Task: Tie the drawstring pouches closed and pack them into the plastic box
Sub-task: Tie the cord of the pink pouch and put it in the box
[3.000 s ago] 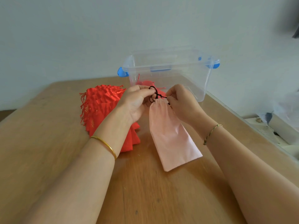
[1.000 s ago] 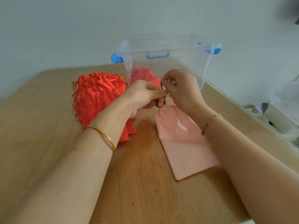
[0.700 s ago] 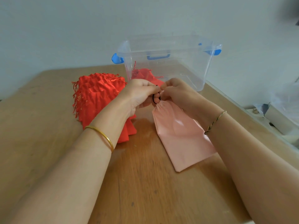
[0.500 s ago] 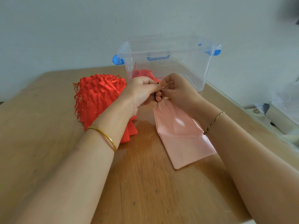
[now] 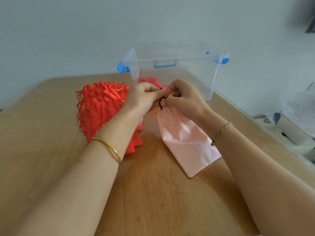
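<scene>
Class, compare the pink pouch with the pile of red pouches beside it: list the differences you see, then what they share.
The pink pouch is pale and plain; the red pouches are bright with gold print. The pink pouch has a black cord, the red pouches red ones. The left hand and right hand pinch that cord; neither grips the red pouches. Both lie on the table.

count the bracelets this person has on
2: a gold bangle on the left wrist and a thin braided bracelet on the right wrist. The forearms show no others.
</scene>
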`<state>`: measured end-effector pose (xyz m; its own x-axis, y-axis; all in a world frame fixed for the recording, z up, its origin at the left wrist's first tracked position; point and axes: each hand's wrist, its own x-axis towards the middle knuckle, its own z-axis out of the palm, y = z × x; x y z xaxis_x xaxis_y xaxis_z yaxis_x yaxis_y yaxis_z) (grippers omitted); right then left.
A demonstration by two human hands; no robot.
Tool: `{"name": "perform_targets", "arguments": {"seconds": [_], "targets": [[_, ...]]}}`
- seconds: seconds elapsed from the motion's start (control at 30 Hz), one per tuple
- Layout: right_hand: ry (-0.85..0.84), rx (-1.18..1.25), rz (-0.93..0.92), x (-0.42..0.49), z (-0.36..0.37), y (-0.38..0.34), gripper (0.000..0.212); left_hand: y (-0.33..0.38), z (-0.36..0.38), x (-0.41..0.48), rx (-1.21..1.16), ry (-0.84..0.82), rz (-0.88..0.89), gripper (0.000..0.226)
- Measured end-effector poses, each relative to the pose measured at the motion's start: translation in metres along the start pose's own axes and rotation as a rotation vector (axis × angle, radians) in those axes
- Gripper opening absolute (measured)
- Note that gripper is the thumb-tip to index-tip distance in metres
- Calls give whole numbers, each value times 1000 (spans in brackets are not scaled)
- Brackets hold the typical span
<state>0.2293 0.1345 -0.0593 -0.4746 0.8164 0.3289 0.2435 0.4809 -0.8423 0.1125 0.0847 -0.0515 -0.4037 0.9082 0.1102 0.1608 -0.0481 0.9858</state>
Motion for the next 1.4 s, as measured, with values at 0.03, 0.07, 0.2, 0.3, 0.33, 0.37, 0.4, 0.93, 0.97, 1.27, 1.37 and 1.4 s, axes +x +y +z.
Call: {"name": "perform_targets", "arguments": {"seconds": [0.03, 0.07, 0.2, 0.3, 0.33, 0.37, 0.4, 0.93, 0.97, 1.27, 1.37, 1.4], "targets": [[-1, 4, -9, 0, 0, 0, 20, 0, 0, 1, 2, 9, 4, 18], [5, 3, -20, 1, 0, 1, 21, 0, -1, 1, -3, 15, 8, 19], [-8, -49, -71, 2, 1, 2, 20, -1, -3, 2, 3, 51, 15, 19], [-8, -103, -101, 1, 1, 2, 17, -2, -4, 3, 9, 75, 24, 20], [0, -121, -112, 2, 1, 1, 16, -2, -4, 3, 12, 77, 26, 20], [8, -141, -124, 1, 1, 1, 16, -2, -4, 3, 19, 77, 28, 20], [15, -167, -136, 1, 1, 0, 17, -2, -3, 3, 26, 76, 30, 20], [49, -259, -92, 3, 5, 2, 13, 8, -9, 7, 75, -27, -58, 27], [41, -229, -79, 2, 5, 2, 14, 8, -8, 7, 94, -32, -44, 32], [91, -47, 20, 1, 4, 0, 17, 8, 0, 2, 326, 145, 246, 38], [69, 86, 90, 0, 2, 0, 13, 8, -1, 4, 376, 168, 305, 33], [45, 168, 130, 0, 1, 1, 12, 7, 0, 5, 405, 165, 325, 31]]}}
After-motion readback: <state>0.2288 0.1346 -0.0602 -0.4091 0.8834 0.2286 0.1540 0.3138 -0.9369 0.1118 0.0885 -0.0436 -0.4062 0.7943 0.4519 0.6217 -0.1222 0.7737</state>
